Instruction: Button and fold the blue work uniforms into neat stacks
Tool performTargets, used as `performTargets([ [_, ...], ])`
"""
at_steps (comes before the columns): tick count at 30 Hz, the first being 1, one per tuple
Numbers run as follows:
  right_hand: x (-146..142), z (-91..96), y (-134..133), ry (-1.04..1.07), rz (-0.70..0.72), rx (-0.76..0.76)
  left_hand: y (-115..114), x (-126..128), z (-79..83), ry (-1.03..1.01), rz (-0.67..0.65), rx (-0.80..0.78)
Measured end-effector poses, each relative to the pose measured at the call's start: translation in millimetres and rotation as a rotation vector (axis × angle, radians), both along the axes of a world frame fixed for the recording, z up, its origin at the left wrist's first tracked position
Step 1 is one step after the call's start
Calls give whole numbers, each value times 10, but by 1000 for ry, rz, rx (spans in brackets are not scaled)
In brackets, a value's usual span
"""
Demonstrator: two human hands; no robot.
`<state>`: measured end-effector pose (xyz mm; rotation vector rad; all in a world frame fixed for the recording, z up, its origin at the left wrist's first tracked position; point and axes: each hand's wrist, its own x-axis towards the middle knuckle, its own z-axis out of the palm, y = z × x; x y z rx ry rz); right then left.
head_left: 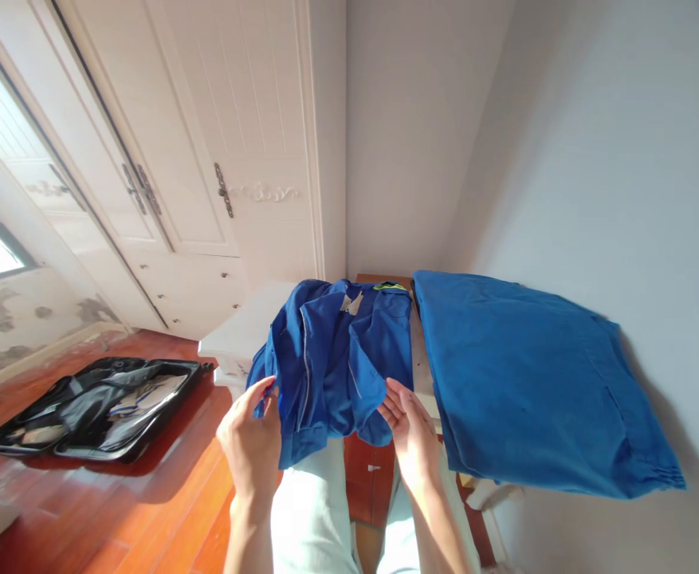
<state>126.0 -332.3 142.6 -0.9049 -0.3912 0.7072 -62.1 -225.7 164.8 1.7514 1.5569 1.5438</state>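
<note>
A dark blue work jacket lies crumpled in front of my knees, its front parted. Pale zip edges run down both flaps, and whitish labels show inside the collar. My left hand pinches the jacket's left edge between thumb and fingers. On the other side, my right hand is closed on the corner of the right flap, its fingers partly curled beneath the cloth. To the right of the jacket lies a folded lighter blue garment, with a gathered elastic edge at its lower right corner. Neither hand touches it.
An open black suitcase with clothes inside lies on the reddish wood floor at left. White wardrobe doors stand behind, beside a low white cabinet. A grey wall borders the right side.
</note>
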Motion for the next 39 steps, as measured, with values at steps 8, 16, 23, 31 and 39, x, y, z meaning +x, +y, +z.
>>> performTargets([
  [8, -336, -114, 125, -370, 86, -164, -109, 237, -188, -208, -149, 99],
  [16, -373, -320, 242, -535, -24, -224, -168, 499, -504, -89, -453, 101],
  [23, -345, -354, 353, -619, -106, -263, -177, 573, -659, -85, -575, -13],
  [31, -417, -296, 393, -620, -6, -313, -169, 537, -668, -135, -592, -32],
  [39, -403, -178, 398, -499, 77, -267, -202, 546, -592, -138, -656, -31],
])
